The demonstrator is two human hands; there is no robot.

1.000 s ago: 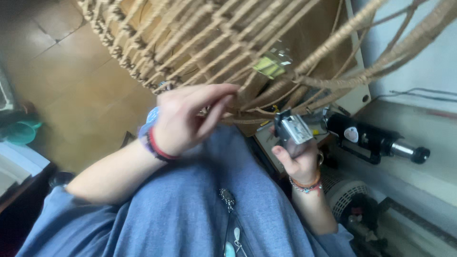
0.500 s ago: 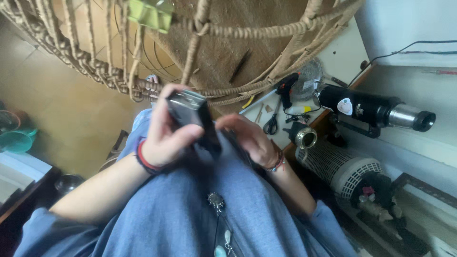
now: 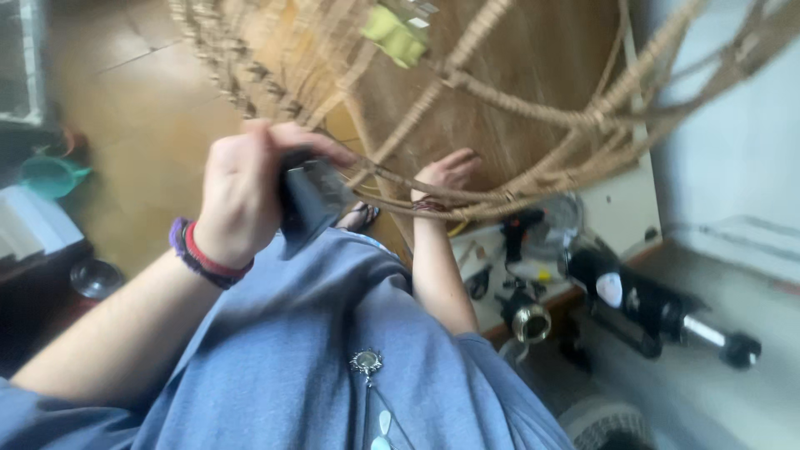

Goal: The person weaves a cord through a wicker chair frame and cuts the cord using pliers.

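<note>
My left hand (image 3: 246,196), with red and purple bands at the wrist, is closed around a dark rectangular hand tool (image 3: 310,200) and holds it just above my blue-clad lap. A woven rattan frame (image 3: 500,96) hangs in front of me, and the tool's top sits close to its lower rods. My right hand (image 3: 448,172), wearing a beaded bracelet, reaches forward under the frame's lowest rods. Its fingers are stretched out against the brown wooden board behind, with nothing in them.
A black cylindrical tool (image 3: 658,304) and a small metal cylinder (image 3: 529,322) lie on the bench at the lower right, near a small fan (image 3: 560,221). A green basin (image 3: 50,175) and a glass bowl (image 3: 96,279) sit on the left. A yellow-green cloth (image 3: 396,33) hangs above.
The tool, held in my right hand a second ago, is now in my left hand. My right hand has let go and reached forward under the rattan frame.
</note>
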